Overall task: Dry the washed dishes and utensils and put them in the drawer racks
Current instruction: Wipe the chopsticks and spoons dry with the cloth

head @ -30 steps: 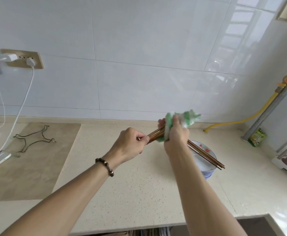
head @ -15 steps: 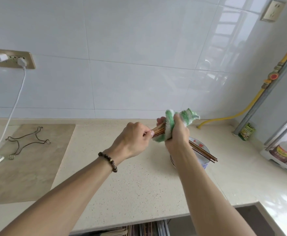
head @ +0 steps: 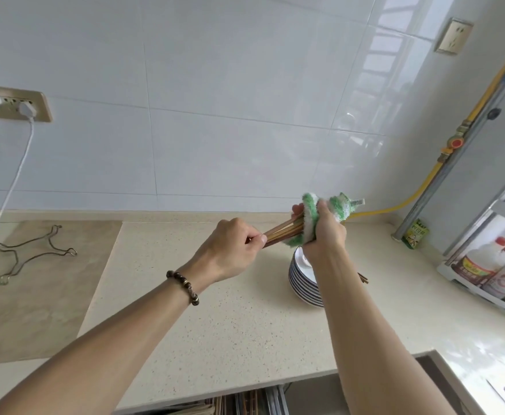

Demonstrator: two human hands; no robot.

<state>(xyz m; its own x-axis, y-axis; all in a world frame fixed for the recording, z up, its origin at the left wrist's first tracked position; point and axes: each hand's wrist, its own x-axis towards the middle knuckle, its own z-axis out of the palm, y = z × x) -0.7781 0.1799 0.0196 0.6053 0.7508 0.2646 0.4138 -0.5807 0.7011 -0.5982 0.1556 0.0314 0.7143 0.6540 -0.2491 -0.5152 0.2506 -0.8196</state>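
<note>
At frame centre, above the desk [head: 245,324], my left hand [head: 233,250] pinches the chopsticks [head: 281,230] while my right hand [head: 324,232] grips the cloth [head: 309,217] around them; I'd squeeze firmly and draw it slowly tipward.

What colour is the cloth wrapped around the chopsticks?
Green and white fluffy cloth, head view.

I'm looking at a home kitchen: glossy white wall tiles [head: 230,100] are backing a speckled beige countertop [head: 245,310], a stack of blue-rimmed plates [head: 302,283] is sitting on it, condiment bottles [head: 484,265] are standing in a corner rack [head: 460,280], and a yellow gas pipe [head: 433,172] is running down the wall.
</note>
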